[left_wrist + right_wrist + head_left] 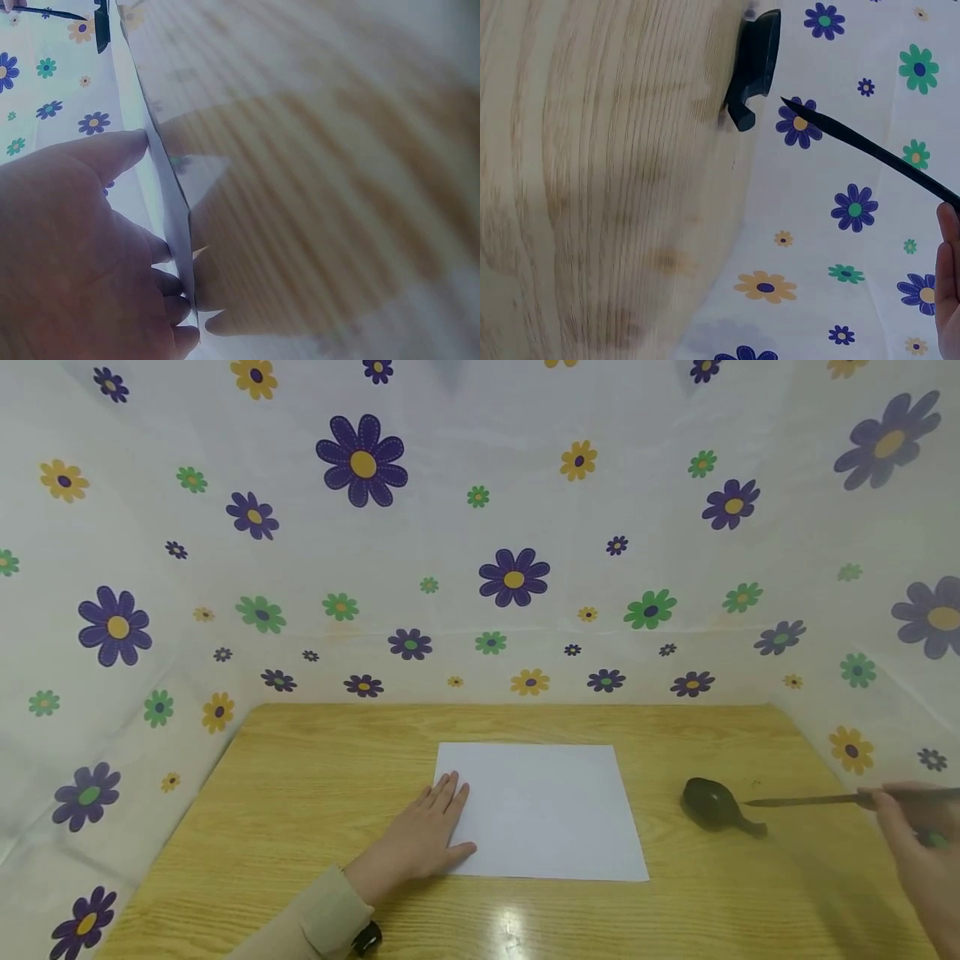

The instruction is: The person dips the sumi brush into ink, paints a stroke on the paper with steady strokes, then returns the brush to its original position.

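Observation:
A blank white sheet of paper (543, 814) lies on the table. The left hand (427, 831) rests on its left edge with fingers spread; in the left wrist view that hand (82, 240) lies along the edge of the sheet. At the far right, the right hand (918, 852) pinches a thin dark pointed stick (810, 800), its tip toward the left. Near the tip, apart from it, a dark dish with a short handle (708, 803) stands on the table. The right wrist view shows the dish (757, 56), the stick (870, 150) above the table and part of the right hand (949, 289).
The wooden table (322, 785) is enclosed at the back and sides by a white cloth with printed flowers (420, 527). A dark object (367, 937) shows at the left cuff.

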Motion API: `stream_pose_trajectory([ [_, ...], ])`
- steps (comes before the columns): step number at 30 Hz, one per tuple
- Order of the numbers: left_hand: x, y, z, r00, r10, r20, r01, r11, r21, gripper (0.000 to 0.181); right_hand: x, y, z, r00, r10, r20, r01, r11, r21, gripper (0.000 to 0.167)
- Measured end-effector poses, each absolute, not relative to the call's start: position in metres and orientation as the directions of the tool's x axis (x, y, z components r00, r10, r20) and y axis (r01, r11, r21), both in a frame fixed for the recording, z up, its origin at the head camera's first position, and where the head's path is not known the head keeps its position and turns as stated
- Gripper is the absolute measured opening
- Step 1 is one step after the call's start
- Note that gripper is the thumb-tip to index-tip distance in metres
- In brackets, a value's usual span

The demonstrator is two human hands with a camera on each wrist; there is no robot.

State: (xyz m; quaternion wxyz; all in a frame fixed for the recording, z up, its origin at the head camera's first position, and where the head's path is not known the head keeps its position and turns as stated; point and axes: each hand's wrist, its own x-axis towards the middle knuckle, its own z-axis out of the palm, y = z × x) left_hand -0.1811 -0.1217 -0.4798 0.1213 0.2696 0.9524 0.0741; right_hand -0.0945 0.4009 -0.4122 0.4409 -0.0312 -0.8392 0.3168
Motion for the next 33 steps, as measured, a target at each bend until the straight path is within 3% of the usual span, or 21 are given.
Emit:
stream_pose_trajectory([
  [4, -0.182, -0.122, -0.480, -0.825, 0.533, -0.188, 0.495, 0.842, 0.213, 0.086, -0.097, 0.395, -0.415, -0.683, 0.399, 0.612, -0.167, 0.730, -0.663, 0.065],
  [9, -0.184, -0.121, -0.484, -0.822, 0.537, -0.186, 0.501, 0.840, 0.210, 0.086, -0.097, 0.395, -0.419, -0.719, 0.444, 0.534, -0.102, 0.693, -0.714, 0.050],
  [13, -0.185, -0.121, -0.487, -0.821, 0.536, -0.194, 0.504, 0.842, 0.193, 0.088, -0.095, 0.400, -0.422, -0.708, 0.449, 0.545, -0.062, 0.729, -0.682, 0.053],
  [19, -0.184, -0.122, -0.485, -0.827, 0.533, -0.179, 0.497, 0.841, 0.213, 0.087, -0.094, 0.406, -0.419, -0.652, 0.351, 0.672, -0.141, 0.815, -0.562, 0.068],
  [23, -0.183, -0.123, -0.483, -0.829, 0.529, -0.180, 0.494, 0.845, 0.205, 0.087, -0.094, 0.403, -0.417, -0.645, 0.380, 0.664, -0.140, 0.795, -0.591, 0.074],
  [29, -0.182, -0.122, -0.482, -0.829, 0.527, -0.190, 0.490, 0.846, 0.209, 0.087, -0.095, 0.392, -0.419, -0.704, 0.501, 0.503, -0.104, 0.628, -0.771, 0.044],
  [33, -0.182, -0.122, -0.480, -0.827, 0.529, -0.192, 0.493, 0.845, 0.209, 0.087, -0.095, 0.391, -0.423, -0.724, 0.535, 0.435, -0.027, 0.608, -0.793, 0.039],
])
